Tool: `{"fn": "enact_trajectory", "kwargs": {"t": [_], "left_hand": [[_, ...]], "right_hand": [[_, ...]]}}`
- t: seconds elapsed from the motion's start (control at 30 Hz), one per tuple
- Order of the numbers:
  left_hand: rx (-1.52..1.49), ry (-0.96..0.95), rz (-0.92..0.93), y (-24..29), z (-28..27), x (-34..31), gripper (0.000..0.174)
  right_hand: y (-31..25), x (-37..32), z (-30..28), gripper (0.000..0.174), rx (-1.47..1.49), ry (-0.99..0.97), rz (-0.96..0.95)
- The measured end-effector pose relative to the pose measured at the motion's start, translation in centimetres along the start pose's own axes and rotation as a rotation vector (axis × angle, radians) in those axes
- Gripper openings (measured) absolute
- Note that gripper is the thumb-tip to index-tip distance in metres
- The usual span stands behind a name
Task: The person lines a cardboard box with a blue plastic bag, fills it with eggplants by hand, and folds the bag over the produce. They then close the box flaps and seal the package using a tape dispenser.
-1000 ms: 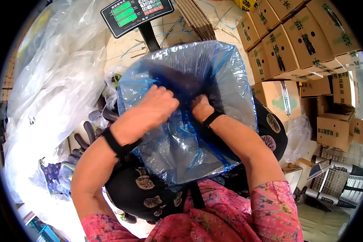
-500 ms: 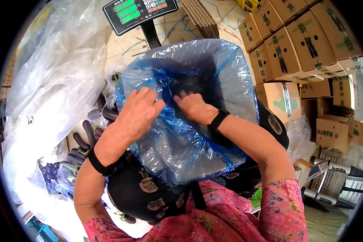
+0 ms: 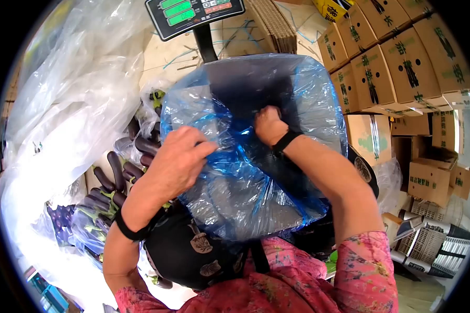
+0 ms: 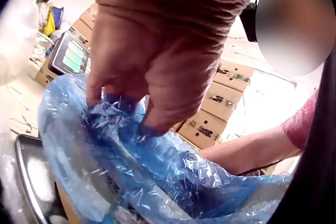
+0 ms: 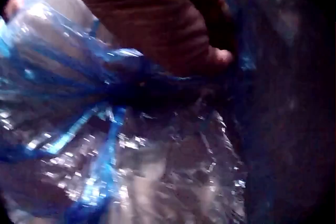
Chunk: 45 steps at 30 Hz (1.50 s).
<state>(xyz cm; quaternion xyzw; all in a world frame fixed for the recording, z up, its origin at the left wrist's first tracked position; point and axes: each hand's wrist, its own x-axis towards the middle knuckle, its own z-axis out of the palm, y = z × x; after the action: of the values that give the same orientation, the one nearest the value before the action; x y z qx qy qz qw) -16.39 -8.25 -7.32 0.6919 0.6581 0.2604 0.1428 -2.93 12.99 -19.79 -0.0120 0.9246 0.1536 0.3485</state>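
A blue translucent plastic bag (image 3: 235, 211) lines a wide box-shaped container over the person's lap, its edges folded outward. At the bag's left side, the left hand (image 3: 180, 159) pinches the film; in the left wrist view, thumb and fingers of the left hand (image 4: 152, 50) sink into the bunched bag (image 4: 73, 145). Inside the dark opening is the right hand (image 3: 270, 126), fingers curled. Folds of the bag (image 5: 168, 155) run together under the right hand (image 5: 157, 29) in the right wrist view; its fingertips are partly hidden.
A scale display (image 3: 185, 13) stands behind the container, beside flattened cardboard (image 3: 272, 26). Closed cartons (image 3: 371, 75) are stacked at right. Eggplants (image 3: 116, 169) and a large clear plastic sheet (image 3: 73, 130) lie at left. Crates (image 3: 428, 237) are at lower right.
The right hand has moved slightly right and away from the body, its spread fingers now curled. The left hand sits a little nearer the body. The scene has shifted slightly right in the head view.
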Motion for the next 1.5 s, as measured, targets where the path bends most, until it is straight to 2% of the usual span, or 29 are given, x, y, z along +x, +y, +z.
{"fn": "enact_trajectory", "kwargs": {"t": [0.03,0.1,0.17,0.23,0.3,0.37,0.47,0.53,0.67,0.7,0.77,0.8,0.83,0.87,0.9,0.93,0.97,1.0,1.07,1.1,1.17,1.2,1.23,1.3,1.33,1.37,1.4,1.43,1.5], "left_hand": [[0.000,-0.038,-0.017,-0.1,0.2,0.1,0.033],[0.000,-0.105,-0.060,-0.4,0.5,0.2,0.036],[-0.104,-0.027,-0.033,-1.2,0.6,0.2,0.034],[-0.243,0.067,-0.070,-2.0,0.3,-1.0,0.032],[-0.352,0.208,-0.145,-1.9,-2.6,-3.2,0.028],[-0.609,0.319,-0.483,-0.6,-5.6,-7.4,0.030],[-0.538,0.544,-0.717,-0.1,-5.7,-15.8,0.031],[-0.564,0.606,-0.993,1.4,-5.2,-21.9,0.030],[-0.701,0.916,-1.392,4.4,2.8,-33.4,0.030],[-0.755,1.039,-1.464,5.2,5.3,-35.8,0.029],[-0.965,1.099,-1.501,6.5,11.7,-40.7,0.025],[-0.897,0.984,-1.500,7.7,13.6,-41.3,0.021],[-0.729,0.839,-1.588,8.7,16.1,-41.9,0.021],[-0.564,0.792,-1.532,10.0,19.3,-42.9,0.019],[-0.684,0.758,-1.637,11.0,21.5,-42.6,0.018],[-0.619,0.634,-1.619,11.6,22.3,-41.9,0.018],[-0.579,0.638,-1.550,12.3,26.9,-43.3,0.020],[-0.663,0.670,-1.598,13.5,27.9,-42.5,0.022],[-0.615,0.535,-1.564,15.6,30.7,-42.3,0.023],[-0.602,0.438,-1.579,16.4,32.7,-42.7,0.023],[-0.789,0.569,-1.666,18.7,31.3,-41.6,0.021],[-0.791,0.647,-1.676,19.6,31.1,-42.0,0.019],[-0.468,0.623,-1.810,19.3,32.7,-42.5,0.016],[-0.273,0.933,-1.785,20.8,32.5,-43.5,0.023],[-0.272,0.962,-1.916,21.0,31.2,-44.1,0.030],[-0.045,0.951,-1.826,20.9,32.0,-46.3,0.034],[0.124,1.091,-1.729,20.5,30.8,-47.1,0.032],[0.119,1.033,-1.842,20.9,29.5,-47.7,0.032],[0.099,0.976,-1.914,21.0,28.8,-49.0,0.028]], "right_hand": [[0.3,-0.2,-0.7,0.029,-0.024,0.017,-0.016],[-0.1,-1.7,-2.0,0.024,0.144,0.096,-0.033],[-0.2,-3.2,-2.6,0.020,0.228,0.161,-0.174],[-0.9,-2.6,-2.3,0.017,0.517,0.205,-0.196],[-1.9,-1.0,-2.4,0.022,0.493,0.066,-0.179],[-2.3,3.0,4.8,0.025,0.625,0.036,-0.147],[-2.0,3.9,7.6,0.023,0.589,0.065,-0.194],[-1.2,2.2,7.0,0.021,0.555,0.112,-0.228],[0.4,-1.8,1.3,0.018,0.550,0.187,-0.262],[0.6,-2.5,-1.9,0.017,0.552,0.080,-0.194],[2.9,-5.9,-4.4,0.019,0.505,0.301,-0.165],[4.2,-7.8,-5.8,0.028,0.477,0.361,-0.023],[5.4,-9.6,-6.2,0.037,0.448,0.420,0.119],[6.3,-10.8,-5.3,0.049,0.382,0.530,0.218],[7.7,-11.7,-3.8,0.060,0.315,0.644,0.317],[9.0,-12.3,-2.2,0.071,0.250,0.757,0.415],[10.5,-12.3,1.0,0.082,0.402,0.720,0.469],[11.8,-11.7,5.0,0.093,0.557,0.676,0.518],[9.8,-11.1,5.0,0.115,0.895,0.499,0.646],[9.8,-10.5,5.0,0.108,0.860,0.480,0.668],[10.9,-9.3,6.4,0.095,0.791,0.446,0.718],[11.5,-8.8,7.3,0.095,0.780,0.418,0.726],[12.2,-8.3,8.0,0.095,0.769,0.394,0.734],[12.4,-7.2,7.8,0.095,0.819,0.325,0.734],[12.2,-7.4,7.0,0.095,0.876,0.274,0.731],[11.6,-8.0,6.0,0.095,0.929,0.223,0.736],[10.4,-9.1,5.0,0.095,1.034,0.227,0.663],[8.8,-10.5,4.0,0.095,1.137,0.231,0.590],[8.2,-11.3,4.1,0.094,1.309,0.239,0.473]]}}
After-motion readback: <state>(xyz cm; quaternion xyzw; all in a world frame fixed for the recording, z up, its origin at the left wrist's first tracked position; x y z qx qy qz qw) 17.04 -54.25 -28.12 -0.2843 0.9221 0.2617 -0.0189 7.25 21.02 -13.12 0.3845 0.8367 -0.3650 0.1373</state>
